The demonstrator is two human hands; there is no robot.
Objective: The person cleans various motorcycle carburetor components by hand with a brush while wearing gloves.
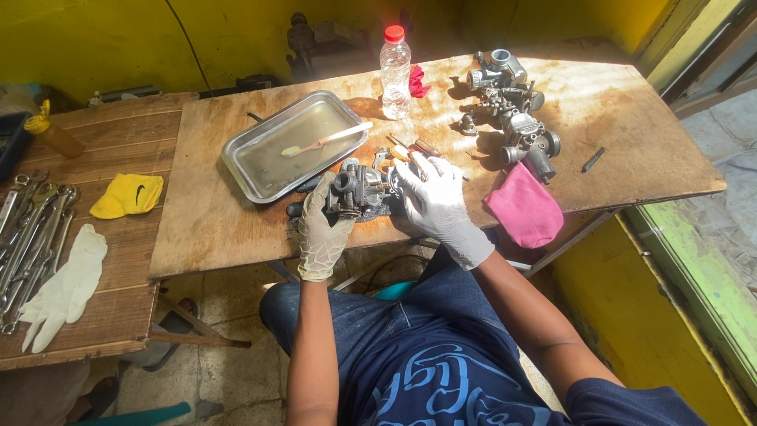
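Grey metal carburetor point(359, 192) sits at the near edge of the plywood table point(213, 221), between my two gloved hands. My left hand point(322, 229) wraps its fingers around the carburetor's left side. My right hand point(435, 201) lies over its right side, fingers spread and resting on it, fingertips near some screwdrivers point(410, 147). Steel tray point(240, 154) just behind holds cloudy liquid and a toothbrush point(325, 140). Clear plastic bottle point(394, 72) with red cap stands upright further back. More carburetors point(512, 110) lie to the right, pink rag point(524, 209) beside my right wrist. Wrenches point(27, 229), yellow cloth point(126, 195), spare white glove point(63, 284) on the left bench.
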